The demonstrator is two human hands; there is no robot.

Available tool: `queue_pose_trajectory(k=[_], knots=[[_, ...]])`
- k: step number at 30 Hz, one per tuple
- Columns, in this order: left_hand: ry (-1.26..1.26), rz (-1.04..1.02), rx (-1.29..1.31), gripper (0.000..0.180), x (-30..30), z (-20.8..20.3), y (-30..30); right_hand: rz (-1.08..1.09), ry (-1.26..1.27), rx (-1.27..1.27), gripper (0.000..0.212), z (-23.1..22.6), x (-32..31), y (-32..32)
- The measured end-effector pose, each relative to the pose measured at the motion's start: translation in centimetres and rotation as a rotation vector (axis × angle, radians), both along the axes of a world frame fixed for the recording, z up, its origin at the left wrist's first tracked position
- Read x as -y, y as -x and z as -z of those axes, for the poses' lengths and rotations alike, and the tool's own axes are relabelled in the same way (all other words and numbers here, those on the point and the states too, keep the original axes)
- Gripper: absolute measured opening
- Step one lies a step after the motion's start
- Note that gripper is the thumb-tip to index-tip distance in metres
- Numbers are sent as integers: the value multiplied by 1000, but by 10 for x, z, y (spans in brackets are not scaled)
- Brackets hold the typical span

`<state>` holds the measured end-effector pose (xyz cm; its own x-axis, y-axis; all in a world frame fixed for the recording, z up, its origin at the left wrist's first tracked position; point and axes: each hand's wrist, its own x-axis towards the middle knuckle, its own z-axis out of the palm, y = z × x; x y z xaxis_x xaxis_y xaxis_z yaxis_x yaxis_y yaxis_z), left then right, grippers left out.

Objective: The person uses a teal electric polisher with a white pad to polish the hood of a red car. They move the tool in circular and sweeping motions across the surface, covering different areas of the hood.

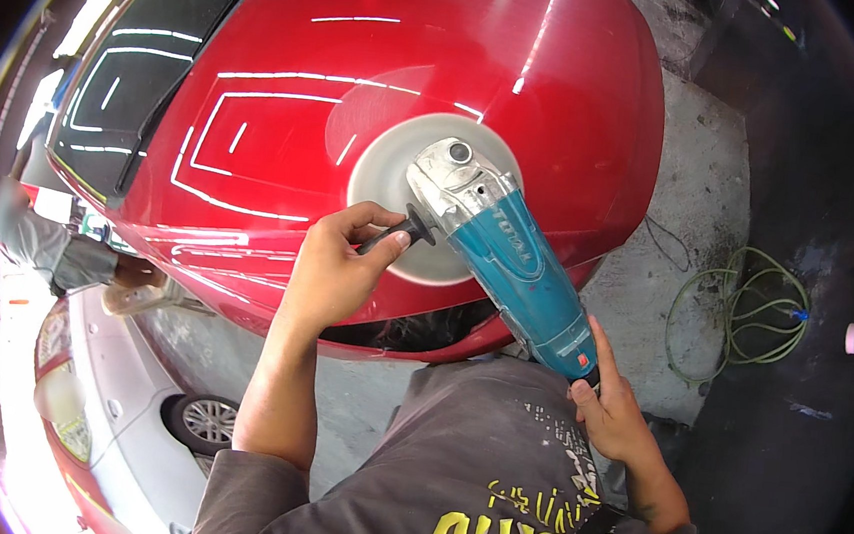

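Teal-bodied rotary polisher with a silver metal head lies across the near edge of the glossy red car hood, its round pale-grey pad seemingly flat on the paint and its tail jutting past that edge toward the person's dark grey shirt. The left hand has its grip closed round the black side handle; the right hand has its grip around the tail, forefinger stretched along the casing, the other fingers hard to see. The tool is probably heavy and rigid, weighted toward its metal head, so the handle and tail look the sensible holds, well clear of the pad; the polished paint is likely slippery and easily marked. Most of the hood's width lies beyond the pad, toward its far edge; leftward, the black wiper and dark windshield bound it, while the near edge leaves little room. Past the right edge, a pale green coiled cable lies on the floor.
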<state>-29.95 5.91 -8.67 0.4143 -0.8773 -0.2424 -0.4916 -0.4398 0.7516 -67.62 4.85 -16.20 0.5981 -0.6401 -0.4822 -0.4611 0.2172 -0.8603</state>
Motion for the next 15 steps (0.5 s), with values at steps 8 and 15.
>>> queue_pose_trajectory(k=[8, 15], knots=[[68, -106, -45, 28, -32, 8, 10, -139, 179, 16, 83, 3, 12, 8], [85, -113, -84, 30, -48, 27, 20, -135, 341, -142, 84, 11, 6, 21]])
